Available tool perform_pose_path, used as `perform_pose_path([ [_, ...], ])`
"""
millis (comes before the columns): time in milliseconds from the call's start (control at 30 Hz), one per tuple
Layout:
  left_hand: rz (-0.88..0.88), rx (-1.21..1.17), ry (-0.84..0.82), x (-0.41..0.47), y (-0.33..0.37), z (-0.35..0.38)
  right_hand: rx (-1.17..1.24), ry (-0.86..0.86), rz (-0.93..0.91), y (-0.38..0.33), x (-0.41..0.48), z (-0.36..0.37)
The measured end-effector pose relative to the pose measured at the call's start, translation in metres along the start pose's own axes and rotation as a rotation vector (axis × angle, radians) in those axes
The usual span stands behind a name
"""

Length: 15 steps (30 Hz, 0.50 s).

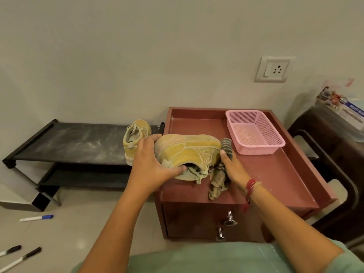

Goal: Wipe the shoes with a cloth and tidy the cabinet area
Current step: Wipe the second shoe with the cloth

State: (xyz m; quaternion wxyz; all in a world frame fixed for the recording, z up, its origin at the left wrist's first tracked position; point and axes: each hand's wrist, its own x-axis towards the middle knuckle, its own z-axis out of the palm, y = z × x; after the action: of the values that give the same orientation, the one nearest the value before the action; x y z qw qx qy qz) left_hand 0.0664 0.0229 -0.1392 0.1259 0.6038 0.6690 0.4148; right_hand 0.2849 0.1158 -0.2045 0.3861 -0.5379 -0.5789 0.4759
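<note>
— gripped the dusty yellow shoe (189,150) with the left hand (149,164): thumb at the opening, fingers curled over the heel. tipped it on its side on the cabinet top (275,174), probably to steady it and to turn the upper toward the wiping.
— and the right hand (234,170)?
— closed round the striped cloth (218,178) and pressed against the toe end of that shoe. left the rest of the cloth trailing toward the front edge. couldn't make out the far fingertips behind the cloth, so took the grip as likely, not certain.
— much wiped?
— hardly. pale film over the whole upper, so judged the job barely begun.
— and the other shoe (136,138)?
— parked upright at the right end of the black shoe rack (74,142), just beside the cabinet. kept clear of the work, presumably to wait its turn.
— anything for the tidying?
— pink basket (254,133) at the back right of the cabinet top, near the toe of the shoe but not touching it. markers (36,218) scattered on the floor to the left, perhaps meant for that basket.
</note>
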Motion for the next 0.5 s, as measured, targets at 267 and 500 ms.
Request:
perform_pose_path([
  [267,-0.028,-0.013,-0.004,0.002,-0.001,-0.001,-0.161,0.023,-0.034,0.005,0.003,-0.001],
  [500,-0.217,-0.119,-0.03,0.004,-0.006,-0.003,-0.01,0.334,-0.092,-0.035,-0.004,-0.013],
])
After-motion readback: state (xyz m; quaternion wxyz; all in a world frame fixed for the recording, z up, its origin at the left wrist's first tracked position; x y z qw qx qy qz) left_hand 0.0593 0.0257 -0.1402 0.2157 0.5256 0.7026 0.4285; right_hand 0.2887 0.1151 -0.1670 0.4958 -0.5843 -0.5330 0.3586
